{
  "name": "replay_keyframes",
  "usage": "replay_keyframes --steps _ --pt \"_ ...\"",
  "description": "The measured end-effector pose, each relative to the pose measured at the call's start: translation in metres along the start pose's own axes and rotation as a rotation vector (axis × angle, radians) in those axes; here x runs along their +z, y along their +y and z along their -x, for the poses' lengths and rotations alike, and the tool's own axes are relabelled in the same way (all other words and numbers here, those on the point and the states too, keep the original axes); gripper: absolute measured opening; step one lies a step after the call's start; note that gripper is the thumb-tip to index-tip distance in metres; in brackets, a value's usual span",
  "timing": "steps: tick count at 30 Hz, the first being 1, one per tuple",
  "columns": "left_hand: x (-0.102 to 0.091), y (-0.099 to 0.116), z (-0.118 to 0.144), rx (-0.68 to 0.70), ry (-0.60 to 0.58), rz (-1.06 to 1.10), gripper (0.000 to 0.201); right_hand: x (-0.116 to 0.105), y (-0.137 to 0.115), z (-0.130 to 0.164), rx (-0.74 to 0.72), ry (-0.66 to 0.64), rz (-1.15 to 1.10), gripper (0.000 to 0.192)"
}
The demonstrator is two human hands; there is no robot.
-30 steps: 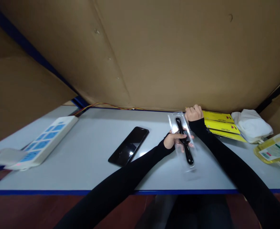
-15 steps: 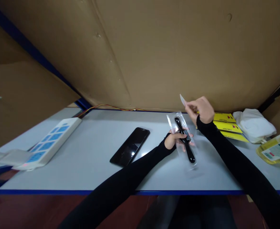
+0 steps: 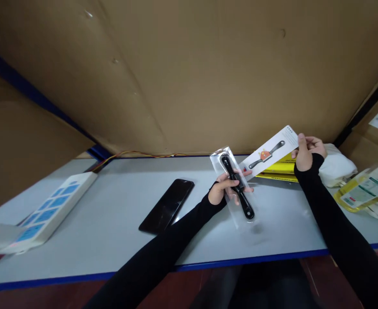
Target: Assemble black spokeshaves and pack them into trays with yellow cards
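Note:
My left hand (image 3: 222, 189) is closed on a clear plastic package (image 3: 215, 159) with a black spokeshave (image 3: 247, 207) lying slantwise in it. The thumb crosses the tool's middle and the other fingers show beyond the package's right side. A long white printed card (image 3: 274, 137), bearing a picture of a two-handled spokeshave, is pinched at its right end by my right hand (image 3: 307, 152). The card's lower left end is close to my left fingertips; whether they touch it I cannot tell. Behind the card lie yellow packets (image 3: 283, 167), partly covered.
A black phone (image 3: 167, 207) lies left of my hands on the white table (image 3: 105, 231). At the far left is a white power strip (image 3: 49, 214) with blue panels. A white cloth-like bundle (image 3: 338, 166) and a bottle of yellow liquid (image 3: 365, 189) are at the right. Cardboard (image 3: 189, 77) walls the back.
My right hand has moved right and turned the card from edge-on to show its printed face. My left hand still holds the package. The whole view has shifted slightly.

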State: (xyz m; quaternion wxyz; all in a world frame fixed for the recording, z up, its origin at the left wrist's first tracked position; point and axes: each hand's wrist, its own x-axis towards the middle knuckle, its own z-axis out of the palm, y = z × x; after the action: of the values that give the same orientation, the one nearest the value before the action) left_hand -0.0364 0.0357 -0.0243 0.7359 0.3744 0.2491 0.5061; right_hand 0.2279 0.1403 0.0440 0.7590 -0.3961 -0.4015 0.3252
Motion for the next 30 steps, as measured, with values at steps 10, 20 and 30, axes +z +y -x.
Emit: replay_keyframes --steps 10,20,30 --pt "-0.004 -0.006 -0.005 0.033 0.166 -0.104 0.055 -0.039 -0.002 -0.017 0.212 -0.106 -0.195 0.067" --pt "-0.014 -0.018 -0.007 0.013 0.154 -0.139 0.058 -0.039 0.017 -0.010 0.181 0.060 -0.044 0.056" --pt "-0.004 -0.023 -0.001 -0.126 0.055 -0.161 0.056 -0.034 -0.001 0.008 0.111 -0.182 -0.064 0.056"
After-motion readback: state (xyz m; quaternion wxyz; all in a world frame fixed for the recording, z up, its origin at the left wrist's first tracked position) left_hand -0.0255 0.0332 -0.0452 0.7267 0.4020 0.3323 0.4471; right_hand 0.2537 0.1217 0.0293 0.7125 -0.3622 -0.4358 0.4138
